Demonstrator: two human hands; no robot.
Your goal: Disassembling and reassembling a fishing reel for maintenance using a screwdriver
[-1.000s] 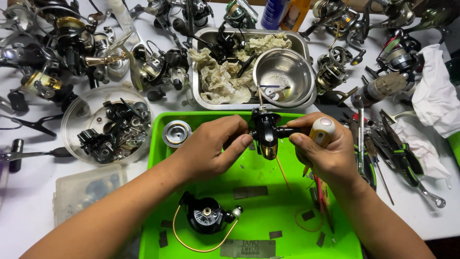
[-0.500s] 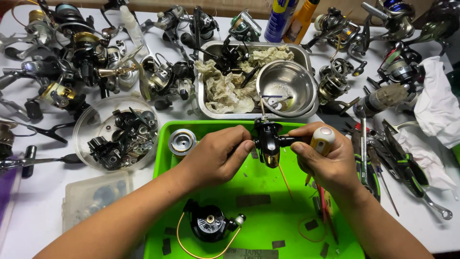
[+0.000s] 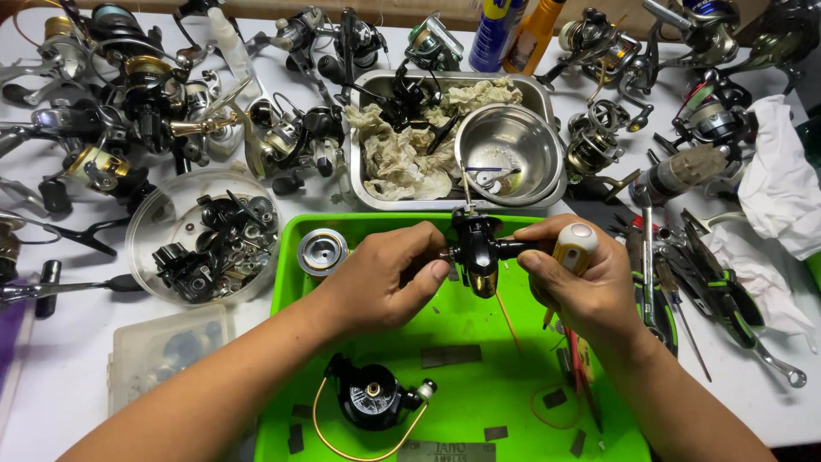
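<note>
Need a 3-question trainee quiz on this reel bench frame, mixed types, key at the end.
1. True or false: the left hand steadies the black reel body.
2. The right hand grips: A) pliers B) a screwdriver's yellow-white handle C) a rag.
3. What does the green tray hold near its front edge?

Key: 1 true. 2 B. 3 a black reel housing ringed by an orange wire.

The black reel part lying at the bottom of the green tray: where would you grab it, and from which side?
Probably from straight above, pinching the round black reel body across its sides. It lies flat on the green tray with open floor around it. Avoid the small knob at its right and the orange wire loop curling beneath it.
</note>
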